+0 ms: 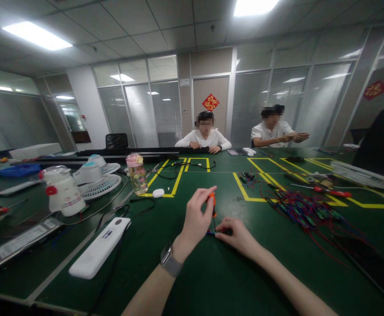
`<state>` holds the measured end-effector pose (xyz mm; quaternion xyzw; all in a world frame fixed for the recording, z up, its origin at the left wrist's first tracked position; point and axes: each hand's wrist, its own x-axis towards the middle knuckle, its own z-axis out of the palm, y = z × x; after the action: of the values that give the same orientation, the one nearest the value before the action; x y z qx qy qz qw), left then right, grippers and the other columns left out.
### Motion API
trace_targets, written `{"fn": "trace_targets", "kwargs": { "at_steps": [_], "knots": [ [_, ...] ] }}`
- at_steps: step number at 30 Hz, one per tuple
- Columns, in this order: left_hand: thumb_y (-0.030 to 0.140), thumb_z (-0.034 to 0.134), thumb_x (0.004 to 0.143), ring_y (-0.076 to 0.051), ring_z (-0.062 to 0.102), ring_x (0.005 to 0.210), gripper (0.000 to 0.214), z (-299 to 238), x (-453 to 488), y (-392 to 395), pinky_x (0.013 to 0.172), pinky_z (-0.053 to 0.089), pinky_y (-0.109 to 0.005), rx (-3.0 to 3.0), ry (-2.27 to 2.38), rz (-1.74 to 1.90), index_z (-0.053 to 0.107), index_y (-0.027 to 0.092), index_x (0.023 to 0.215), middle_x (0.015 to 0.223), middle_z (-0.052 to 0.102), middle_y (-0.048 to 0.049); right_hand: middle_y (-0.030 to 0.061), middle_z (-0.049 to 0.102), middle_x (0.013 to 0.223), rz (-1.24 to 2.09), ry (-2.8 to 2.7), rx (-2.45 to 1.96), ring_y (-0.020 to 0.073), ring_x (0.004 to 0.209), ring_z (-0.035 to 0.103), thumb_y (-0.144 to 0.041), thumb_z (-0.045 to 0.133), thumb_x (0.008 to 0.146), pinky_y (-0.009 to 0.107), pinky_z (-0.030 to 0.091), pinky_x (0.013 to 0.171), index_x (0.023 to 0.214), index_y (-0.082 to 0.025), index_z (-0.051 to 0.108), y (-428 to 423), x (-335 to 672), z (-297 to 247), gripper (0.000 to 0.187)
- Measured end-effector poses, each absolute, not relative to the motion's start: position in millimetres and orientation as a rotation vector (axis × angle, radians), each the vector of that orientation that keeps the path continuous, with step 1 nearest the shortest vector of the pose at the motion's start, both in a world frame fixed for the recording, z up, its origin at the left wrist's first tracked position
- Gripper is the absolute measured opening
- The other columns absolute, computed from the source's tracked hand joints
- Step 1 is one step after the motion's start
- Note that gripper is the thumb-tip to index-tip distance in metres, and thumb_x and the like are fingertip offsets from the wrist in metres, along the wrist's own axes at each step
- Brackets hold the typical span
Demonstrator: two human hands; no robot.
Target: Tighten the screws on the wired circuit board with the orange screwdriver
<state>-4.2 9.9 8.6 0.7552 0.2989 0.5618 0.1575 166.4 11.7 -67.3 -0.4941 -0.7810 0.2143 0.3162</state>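
Note:
My left hand (198,210), with a watch on its wrist, is closed round the orange handle of a screwdriver (213,204). The screwdriver stands nearly upright, its thin shaft pointing down at a small green circuit board (212,232) on the table. My right hand (233,232) pinches the right end of this board between thumb and fingers. Whether the tip sits in a screw is too small to tell. Part of the board is hidden by my fingers.
A tangle of wired circuit boards (304,208) lies right, near a red-handled screwdriver (333,192). Left are a white power strip-like case (99,248), a pink-lidded bottle (137,175), a white jug (63,191) and a fan (99,186). Two people sit across the green table (205,281).

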Motion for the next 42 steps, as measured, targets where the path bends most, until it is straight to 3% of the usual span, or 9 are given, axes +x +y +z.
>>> {"fn": "trace_targets", "kwargs": {
  "at_steps": [4,9,15,20,25,29,38,42],
  "knots": [
    [0.022,0.057,0.091,-0.014,0.058,0.082,0.022,8.4,-4.5,11.8,0.077,0.049,-0.027,2.133,0.904,1.634,0.067,0.022,0.111,0.094,0.056,-0.0024,0.0055,0.067,0.082,0.554,-2.06,-1.311,0.0195,0.078,0.062,-0.025,0.07,0.078,0.029,0.046,0.072,0.085,-0.019,0.078,11.7,166.3,-66.9,0.012],
    [0.021,0.047,0.096,-0.015,0.059,0.091,0.031,9.6,-4.8,11.5,0.081,0.049,-0.029,2.124,0.87,1.58,0.06,0.022,0.124,0.102,0.06,-0.0049,0.0057,0.068,0.083,0.561,-2.065,-1.309,0.0197,0.08,0.062,-0.025,0.07,0.078,0.029,0.046,0.073,0.086,-0.019,0.078,11.5,165.5,-65.4,0.013],
    [0.023,0.058,0.091,-0.015,0.058,0.082,0.021,9.6,-3.5,8.8,0.077,0.049,-0.028,2.154,0.872,1.637,0.068,0.022,0.109,0.093,0.058,-0.0031,0.0048,0.068,0.082,0.527,-2.071,-1.316,0.0195,0.078,0.061,-0.026,0.07,0.079,0.029,0.046,0.073,0.085,-0.02,0.078,11.1,165.4,-65.6,0.012],
    [0.018,0.045,0.096,-0.017,0.06,0.097,0.031,10.9,-3.6,7.8,0.086,0.049,-0.03,2.163,0.824,1.587,0.062,0.021,0.121,0.104,0.061,-0.006,0.0051,0.068,0.082,0.543,-2.061,-1.302,0.0195,0.078,0.062,-0.026,0.07,0.078,0.029,0.047,0.072,0.085,-0.019,0.078,11.3,165.4,-66.1,0.012],
    [0.021,0.056,0.092,-0.014,0.059,0.082,0.022,8.4,-3.2,10.2,0.076,0.05,-0.027,2.152,0.86,1.634,0.068,0.022,0.11,0.094,0.059,-0.003,0.0051,0.068,0.081,0.54,-2.075,-1.293,0.0196,0.078,0.062,-0.024,0.069,0.079,0.029,0.046,0.072,0.084,-0.019,0.078,11.9,165.6,-66.5,0.011],
    [0.025,0.052,0.095,-0.015,0.059,0.088,0.029,7.2,-3.4,11.2,0.08,0.05,-0.029,2.151,0.879,1.593,0.062,0.023,0.122,0.1,0.058,-0.0043,0.0053,0.068,0.082,0.554,-2.077,-1.298,0.0199,0.08,0.062,-0.025,0.07,0.079,0.029,0.045,0.074,0.085,-0.019,0.078,12.4,166.3,-67.2,0.012],
    [0.021,0.05,0.095,-0.017,0.059,0.094,0.029,7.5,-3.5,10.5,0.084,0.049,-0.03,2.183,0.935,1.64,0.063,0.022,0.121,0.1,0.057,-0.0051,0.0049,0.068,0.082,0.56,-2.063,-1.302,0.0197,0.079,0.062,-0.025,0.07,0.078,0.03,0.046,0.075,0.085,-0.019,0.078,11.6,165.8,-66.0,0.012],
    [0.02,0.044,0.097,-0.018,0.06,0.102,0.033,8.7,-4.5,10.0,0.09,0.049,-0.033,2.18,0.872,1.601,0.059,0.021,0.127,0.11,0.06,-0.007,0.005,0.068,0.082,0.56,-2.066,-1.303,0.0199,0.08,0.062,-0.025,0.07,0.078,0.03,0.046,0.074,0.085,-0.019,0.078,11.3,165.9,-66.1,0.012]
  ]
}}
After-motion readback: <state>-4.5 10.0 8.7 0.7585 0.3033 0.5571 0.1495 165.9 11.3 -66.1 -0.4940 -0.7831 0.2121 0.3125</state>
